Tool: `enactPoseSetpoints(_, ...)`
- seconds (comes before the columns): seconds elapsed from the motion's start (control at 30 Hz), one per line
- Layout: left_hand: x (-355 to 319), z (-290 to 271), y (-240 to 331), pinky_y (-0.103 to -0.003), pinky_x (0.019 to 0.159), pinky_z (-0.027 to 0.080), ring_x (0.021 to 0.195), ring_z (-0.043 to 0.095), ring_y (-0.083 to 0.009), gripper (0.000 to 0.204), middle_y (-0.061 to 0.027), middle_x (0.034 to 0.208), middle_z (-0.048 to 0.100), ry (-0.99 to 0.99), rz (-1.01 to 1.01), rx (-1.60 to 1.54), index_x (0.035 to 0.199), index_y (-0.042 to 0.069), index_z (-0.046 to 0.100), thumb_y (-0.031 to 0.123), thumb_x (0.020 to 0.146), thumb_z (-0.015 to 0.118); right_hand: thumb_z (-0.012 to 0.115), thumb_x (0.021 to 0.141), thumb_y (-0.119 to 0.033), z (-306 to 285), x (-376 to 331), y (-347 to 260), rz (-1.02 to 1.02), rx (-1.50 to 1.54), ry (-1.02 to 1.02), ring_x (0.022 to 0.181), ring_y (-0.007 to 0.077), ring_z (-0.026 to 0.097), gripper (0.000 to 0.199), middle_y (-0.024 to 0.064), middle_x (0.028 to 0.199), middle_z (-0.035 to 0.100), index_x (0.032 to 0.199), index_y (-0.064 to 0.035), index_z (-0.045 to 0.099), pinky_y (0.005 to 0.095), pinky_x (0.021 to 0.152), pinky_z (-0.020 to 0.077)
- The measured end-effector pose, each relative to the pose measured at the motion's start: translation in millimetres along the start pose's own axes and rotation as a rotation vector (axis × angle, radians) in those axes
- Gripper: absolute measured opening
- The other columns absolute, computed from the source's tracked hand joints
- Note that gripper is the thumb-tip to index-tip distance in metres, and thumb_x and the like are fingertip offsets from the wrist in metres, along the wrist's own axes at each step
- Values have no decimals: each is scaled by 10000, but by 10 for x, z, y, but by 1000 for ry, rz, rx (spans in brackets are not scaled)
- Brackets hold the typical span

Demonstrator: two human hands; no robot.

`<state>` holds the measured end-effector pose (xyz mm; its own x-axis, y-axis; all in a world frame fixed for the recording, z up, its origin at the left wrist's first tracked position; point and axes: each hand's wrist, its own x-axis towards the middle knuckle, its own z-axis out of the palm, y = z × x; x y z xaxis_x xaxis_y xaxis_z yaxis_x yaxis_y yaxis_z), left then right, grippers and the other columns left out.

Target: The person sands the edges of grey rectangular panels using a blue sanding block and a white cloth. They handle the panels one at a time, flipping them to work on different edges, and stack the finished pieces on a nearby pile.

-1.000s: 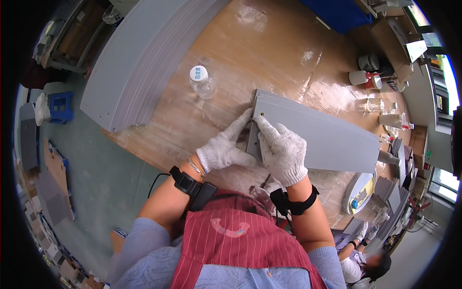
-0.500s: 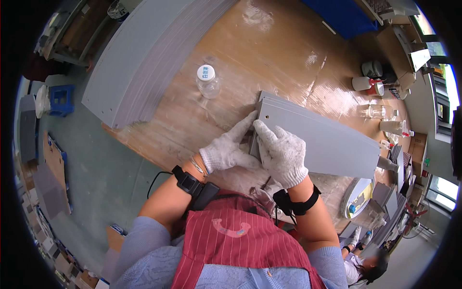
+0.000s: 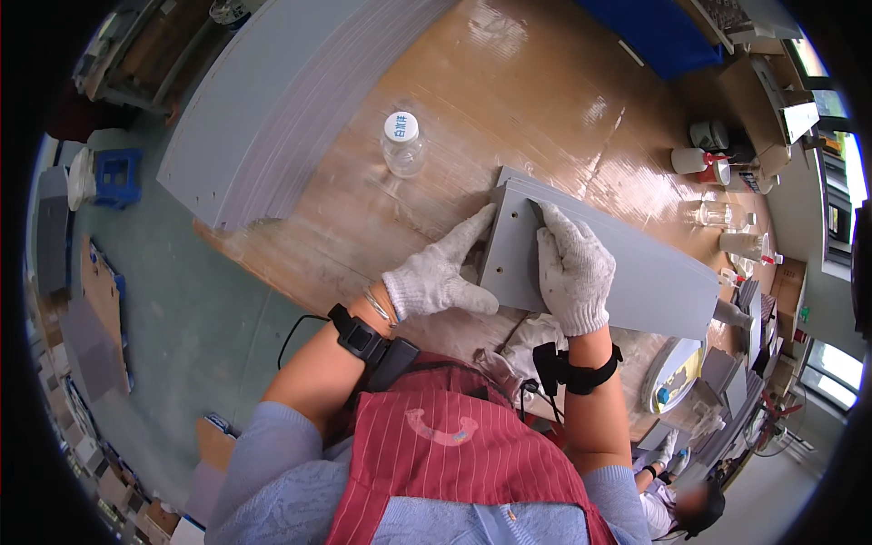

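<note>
A short stack of long grey panels [image 3: 627, 250] lies on the table in front of me, its near top corner showing two small round holes. My left hand [image 3: 445, 272], in a white knit glove, rests against the stack's left end with thumb and fingers spread apart. My right hand [image 3: 577, 272], gloved the same way, lies on top of the panel a little right of the holes, fingers stretched out. Its fingertips point away from me, and a dark shadow falls beside them. No tool shows in either hand.
A tall stack of grey panels [image 3: 263, 118] stands on the table [image 3: 481, 100] at left. A clear white-capped jar [image 3: 402, 145] sits beyond my left hand. White cloth [image 3: 536, 341] lies near my apron. Bottles [image 3: 722, 215] and a round tub [image 3: 672, 372] are at right; a co-worker [image 3: 668, 509] is lower right.
My right hand has slid to the right along the panel top, away from the end, uncovering a second hole. My left hand stays at the stack's end.
</note>
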<state>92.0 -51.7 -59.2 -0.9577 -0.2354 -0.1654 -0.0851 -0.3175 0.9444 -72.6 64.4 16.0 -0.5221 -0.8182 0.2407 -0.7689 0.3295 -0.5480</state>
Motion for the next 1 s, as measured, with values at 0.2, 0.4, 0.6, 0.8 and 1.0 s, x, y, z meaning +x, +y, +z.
enactPoseSetpoints(0.2, 16, -8, -49, -403, 1161, 348, 1418, 392, -273, 1277, -156, 1566, 361, 18, 12, 132, 1606, 86, 91, 260, 658, 928, 688, 827, -105, -80, -187, -137, -269, -94, -175, 675, 296, 661, 272, 88, 773, 654, 1096, -138, 709, 398, 592, 525)
enactPoseSetpoints(0.4, -13, -27, 27, -395, 1159, 356, 1438, 368, -276, 1305, -170, 1592, 318, -2, 68, 254, 1608, 100, 74, 220, 628, 927, 716, 762, -46, -125, -223, -252, -294, -130, -269, 791, 312, 673, 345, 112, 846, 666, 1100, -120, 712, 405, 693, 533)
enactPoseSetpoints(0.6, -25, -32, 110, -389, 1165, 357, 1445, 364, -281, 1306, -173, 1582, 332, -22, 26, 326, 1608, 109, 49, 179, 626, 907, 722, 744, -56, -133, -228, -70, 83, -80, -154, 847, 317, 685, 330, 113, 962, 694, 1071, -97, 714, 401, 704, 541)
enactPoseSetpoints(0.8, 12, -33, -57, -398, 1165, 361, 1423, 399, -277, 1267, -169, 1560, 368, -5, 58, 283, 1606, 106, 69, 195, 658, 904, 718, 737, -49, -183, -374, -317, -266, -44, -398, 825, 320, 680, 354, 109, 921, 691, 1088, -93, 711, 417, 710, 538)
enactPoseSetpoints(1.0, -11, -18, 47, -418, 1177, 342, 1433, 380, -295, 1213, -165, 1577, 342, -37, -5, 213, 1608, 107, 73, 182, 694, 868, 711, 808, -65, -189, -386, -207, -144, -64, -249, 659, 278, 643, 304, 91, 748, 630, 1111, -86, 706, 386, 619, 522)
